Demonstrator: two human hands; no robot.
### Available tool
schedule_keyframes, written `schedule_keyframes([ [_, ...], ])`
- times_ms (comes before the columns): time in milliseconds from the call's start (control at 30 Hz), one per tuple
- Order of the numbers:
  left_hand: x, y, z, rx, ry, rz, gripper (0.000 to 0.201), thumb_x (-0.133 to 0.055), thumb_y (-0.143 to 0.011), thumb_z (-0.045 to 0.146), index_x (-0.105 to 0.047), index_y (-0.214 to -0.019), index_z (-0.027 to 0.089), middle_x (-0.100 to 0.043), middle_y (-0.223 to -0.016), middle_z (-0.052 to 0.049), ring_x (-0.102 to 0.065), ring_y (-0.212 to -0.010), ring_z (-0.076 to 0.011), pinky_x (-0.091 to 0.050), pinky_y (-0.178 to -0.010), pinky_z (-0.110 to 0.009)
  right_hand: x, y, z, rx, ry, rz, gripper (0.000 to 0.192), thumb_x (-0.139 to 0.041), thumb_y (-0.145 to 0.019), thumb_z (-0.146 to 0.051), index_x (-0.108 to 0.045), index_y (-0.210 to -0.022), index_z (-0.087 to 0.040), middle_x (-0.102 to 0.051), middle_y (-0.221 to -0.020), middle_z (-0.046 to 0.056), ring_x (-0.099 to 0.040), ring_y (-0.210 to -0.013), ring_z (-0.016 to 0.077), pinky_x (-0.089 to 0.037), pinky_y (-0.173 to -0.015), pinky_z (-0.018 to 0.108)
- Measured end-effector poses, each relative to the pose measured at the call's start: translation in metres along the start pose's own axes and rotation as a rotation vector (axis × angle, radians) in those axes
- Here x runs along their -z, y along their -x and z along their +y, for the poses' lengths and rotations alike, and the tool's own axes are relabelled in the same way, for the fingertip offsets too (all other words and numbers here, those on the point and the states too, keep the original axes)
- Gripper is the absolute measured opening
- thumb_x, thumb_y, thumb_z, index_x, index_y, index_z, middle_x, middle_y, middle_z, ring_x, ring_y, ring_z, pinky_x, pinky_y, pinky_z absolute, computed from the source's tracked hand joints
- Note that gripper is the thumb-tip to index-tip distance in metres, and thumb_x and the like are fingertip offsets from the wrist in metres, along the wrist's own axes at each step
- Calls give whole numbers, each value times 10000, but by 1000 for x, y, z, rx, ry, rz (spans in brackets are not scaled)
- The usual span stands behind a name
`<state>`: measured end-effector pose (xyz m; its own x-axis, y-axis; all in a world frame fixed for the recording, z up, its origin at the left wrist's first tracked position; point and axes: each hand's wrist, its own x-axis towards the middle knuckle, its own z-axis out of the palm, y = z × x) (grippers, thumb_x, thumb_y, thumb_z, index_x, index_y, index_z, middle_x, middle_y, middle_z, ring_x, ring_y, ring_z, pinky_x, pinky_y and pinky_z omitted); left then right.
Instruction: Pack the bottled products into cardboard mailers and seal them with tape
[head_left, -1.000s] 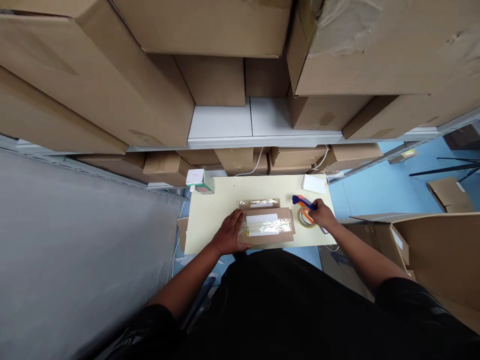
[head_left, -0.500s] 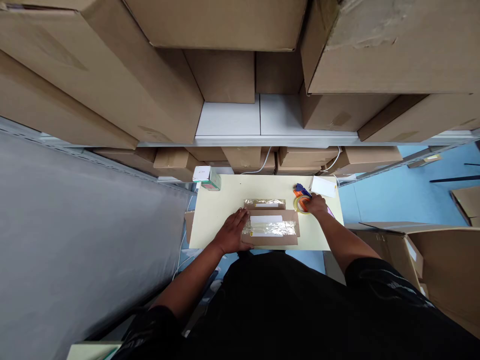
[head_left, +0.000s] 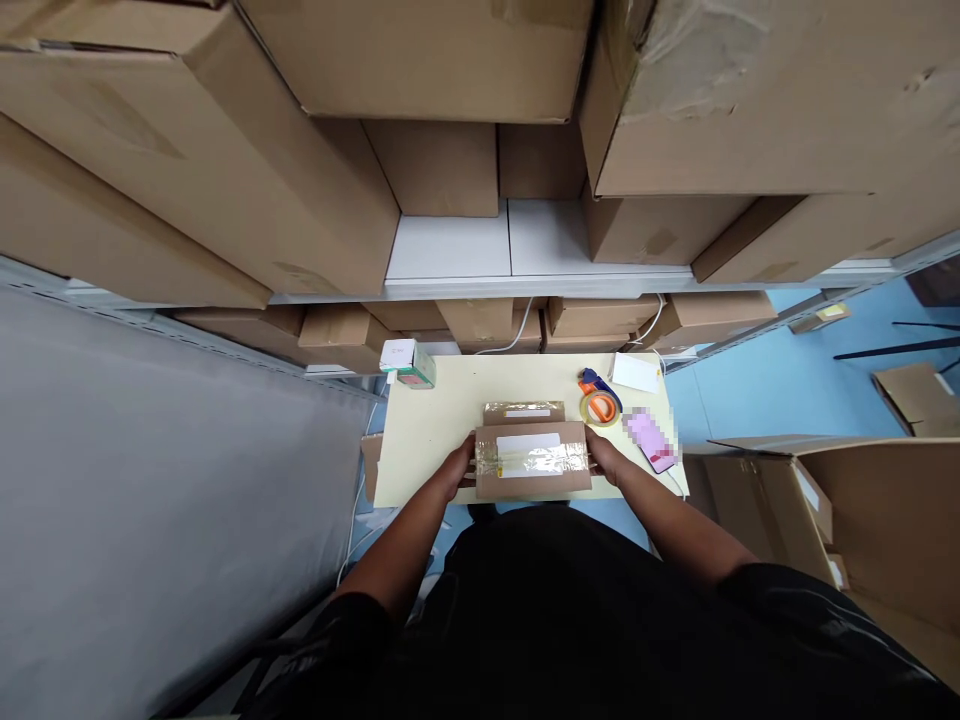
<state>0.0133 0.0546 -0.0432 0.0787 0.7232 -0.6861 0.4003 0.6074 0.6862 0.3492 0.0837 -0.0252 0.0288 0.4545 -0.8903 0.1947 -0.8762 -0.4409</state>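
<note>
A flat brown cardboard box [head_left: 532, 485] with a white label and clear tape across its top is held at both ends over the table's front part. My left hand [head_left: 459, 468] grips its left end, with the fingers partly hidden by the box. At the right end my right hand [head_left: 603, 457] closes on the box, its fingers mostly out of sight. Just behind it lies a second taped cardboard box [head_left: 517, 414] with a white label. The orange and blue tape dispenser [head_left: 600, 404] with its clear roll rests beyond my right hand.
The pale yellow table [head_left: 424, 440] bears a white and green box [head_left: 409, 362] at back left. At right are a white box or pad [head_left: 636, 373] and a phone [head_left: 651, 440] with a pink screen. Shelves with cardboard boxes [head_left: 431, 165] rise behind; an open carton [head_left: 874, 540] stands right.
My right hand has let go of the tape dispenser and moved left onto the box's right end. My left hand has shifted from the box's top left to its left end.
</note>
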Motion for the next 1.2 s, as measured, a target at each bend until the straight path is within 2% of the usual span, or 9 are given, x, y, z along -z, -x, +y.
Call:
schedule_keyframes([
  [100, 3, 2, 9, 188, 203, -55, 882, -257, -857, 921, -701, -1183, 233, -787, -1045, -128, -739, -924, -288, -613, -762, -442, -6, 6, -8, 31, 7, -12, 579, -380, -952, -748, -628, -1000, -227, -709, -892, 73, -641, -774, 203, -546, -684, 317],
  [267, 23, 18, 22, 197, 320, -12, 881, -311, -827, 937, -694, -1105, 194, -771, -1054, -116, -720, -966, -281, -585, -817, -404, -7, 25, -18, 170, 0, -50, 511, -443, -940, -686, -659, -1031, -232, -726, -886, 51, -644, -775, 197, -526, -671, 297],
  [400, 36, 30, 30, 77, 396, 8, 659, -496, -847, 805, -656, -1079, 209, -754, -1042, -78, -698, -989, -268, -551, -839, -380, -9, 40, -28, 286, -46, -27, 464, -551, -887, -659, -688, -992, -228, -733, -891, 54, -658, -784, 219, -519, -648, 307],
  [533, 38, 37, 41, -96, 419, 152, 365, -644, -804, 512, -612, -1015, 217, -727, -1049, -47, -670, -1020, -250, -522, -885, -374, -10, 42, -34, 423, -131, -7, 396, -624, -849, -619, -677, -913, -232, -728, -934, 51, -670, -827, 221, -544, -717, 325],
  [667, 30, 40, 50, -215, 491, 201, 331, -653, -751, 375, -603, -1040, 221, -722, -1049, -34, -666, -1003, -234, -508, -924, -378, -9, 35, -27, 552, -95, 108, 332, -720, -789, -547, -678, -903, -239, -720, -896, 27, -661, -888, 235, -542, -816, 356],
  [800, 21, 46, 49, -262, 499, 208, 361, -654, -749, 362, -597, -1076, 220, -734, -1018, -28, -672, -987, -238, -497, -945, -388, -7, 32, -14, 633, -68, 170, 370, -733, -778, -528, -701, -1001, -234, -724, -905, 25, -659, -913, 257, -534, -844, 386],
  [933, 16, 53, 45, -282, 538, 202, 362, -676, -783, 387, -609, -1097, 221, -729, -1084, -38, -666, -1036, -241, -491, -964, -383, -6, 36, -4, 681, -46, 206, 359, -751, -759, -510, -701, -988, -238, -702, -841, 6, -638, -896, 252, -528, -849, 388],
  [1100, 12, 57, 41, -337, 599, 249, 373, -632, -881, 529, -615, -1101, 227, -710, -1106, -43, -652, -1016, -226, -505, -891, -348, -7, 43, 1, 734, -115, 177, 300, -756, -734, -453, -679, -913, -225, -700, -831, 9, -626, -859, 245, -501, -852, 386],
  [1200, 7, 57, 34, -389, 630, 281, 405, -575, -916, 586, -622, -1112, 235, -684, -1164, -53, -637, -1018, -216, -505, -834, -320, -5, 44, 8, 771, -155, 145, 322, -749, -726, -433, -671, -955, -221, -716, -880, 12, -630, -884, 252, -491, -833, 371],
])
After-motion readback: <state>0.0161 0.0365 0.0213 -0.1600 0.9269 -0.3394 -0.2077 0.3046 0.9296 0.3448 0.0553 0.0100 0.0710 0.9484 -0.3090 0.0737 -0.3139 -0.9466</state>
